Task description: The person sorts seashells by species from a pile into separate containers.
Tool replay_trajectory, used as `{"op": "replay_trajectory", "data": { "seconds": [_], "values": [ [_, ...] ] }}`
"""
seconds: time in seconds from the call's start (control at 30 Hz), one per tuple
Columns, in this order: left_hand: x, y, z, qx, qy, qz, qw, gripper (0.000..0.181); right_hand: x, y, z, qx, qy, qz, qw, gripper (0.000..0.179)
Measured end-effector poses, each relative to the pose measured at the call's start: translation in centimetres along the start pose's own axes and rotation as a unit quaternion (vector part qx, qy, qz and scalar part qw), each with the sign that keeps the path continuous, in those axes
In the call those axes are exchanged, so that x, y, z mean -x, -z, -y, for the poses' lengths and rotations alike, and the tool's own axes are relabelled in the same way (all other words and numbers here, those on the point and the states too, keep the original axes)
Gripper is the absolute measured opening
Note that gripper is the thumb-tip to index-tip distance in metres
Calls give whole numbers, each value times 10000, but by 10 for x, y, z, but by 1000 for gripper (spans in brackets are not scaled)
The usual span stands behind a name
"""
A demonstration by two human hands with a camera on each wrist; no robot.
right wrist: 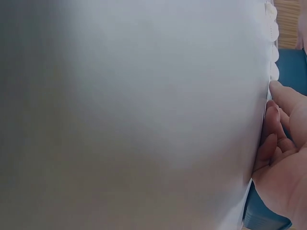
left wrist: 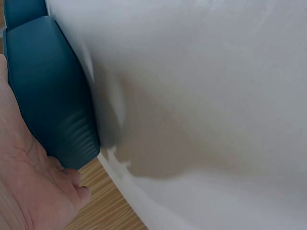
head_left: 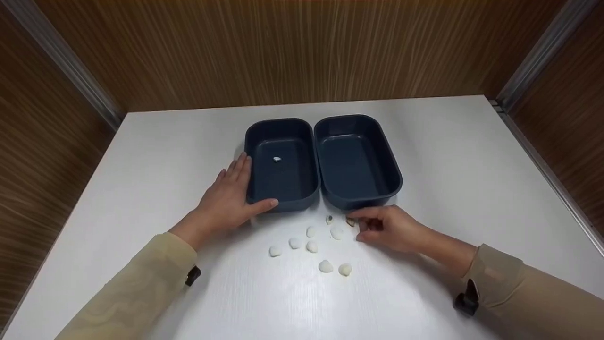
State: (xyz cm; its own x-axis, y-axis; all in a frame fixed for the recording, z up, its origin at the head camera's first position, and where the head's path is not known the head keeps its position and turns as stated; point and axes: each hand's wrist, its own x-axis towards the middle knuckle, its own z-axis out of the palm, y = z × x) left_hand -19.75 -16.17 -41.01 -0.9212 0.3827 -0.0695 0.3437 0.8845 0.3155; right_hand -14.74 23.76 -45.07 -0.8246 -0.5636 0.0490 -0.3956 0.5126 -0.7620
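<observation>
Along the outer left side of the left dark blue bin (head_left: pixel 292 206) lies my left hand (head_left: pixel 227 198), fingers straight and thumb over the front rim. In the left wrist view its palm is against the bin's wall (left wrist: pixel 53 91). One small white shell (head_left: pixel 277 159) lies inside that bin. My right hand (head_left: pixel 389 229) is low over the table in front of the right bin (head_left: pixel 363 203). Its index fingertip reaches a small brown shell (head_left: pixel 350 222), the thumb standing apart from it. Beside it lie a dark-spotted shell (head_left: pixel 329 219) and a white shell (head_left: pixel 336 233).
More white shells lie loose on the white table (head_left: pixel 264 302), among them one shell (head_left: pixel 275 251) at the left and another (head_left: pixel 345 269) nearer the front. The two bins stand side by side. A wood-grain panel (head_left: pixel 292 52) rises behind the table.
</observation>
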Motion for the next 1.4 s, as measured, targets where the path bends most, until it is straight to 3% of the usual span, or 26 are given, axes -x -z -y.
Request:
{"op": "replay_trajectory", "data": {
  "seconds": [0.43,0.87,1.4],
  "values": [
    [0,0,-2,110,25,-3,9999,128,3,0,1,-295,-200,63,9993,22],
    [-1,-2,-1,96,0,-5,10000,129,1,0,-4,-175,1,117,9998,16],
    [-1,-4,0,-49,-64,-91,9999,126,1,-4,-5,522,1029,-79,9933,21]
  ]
}}
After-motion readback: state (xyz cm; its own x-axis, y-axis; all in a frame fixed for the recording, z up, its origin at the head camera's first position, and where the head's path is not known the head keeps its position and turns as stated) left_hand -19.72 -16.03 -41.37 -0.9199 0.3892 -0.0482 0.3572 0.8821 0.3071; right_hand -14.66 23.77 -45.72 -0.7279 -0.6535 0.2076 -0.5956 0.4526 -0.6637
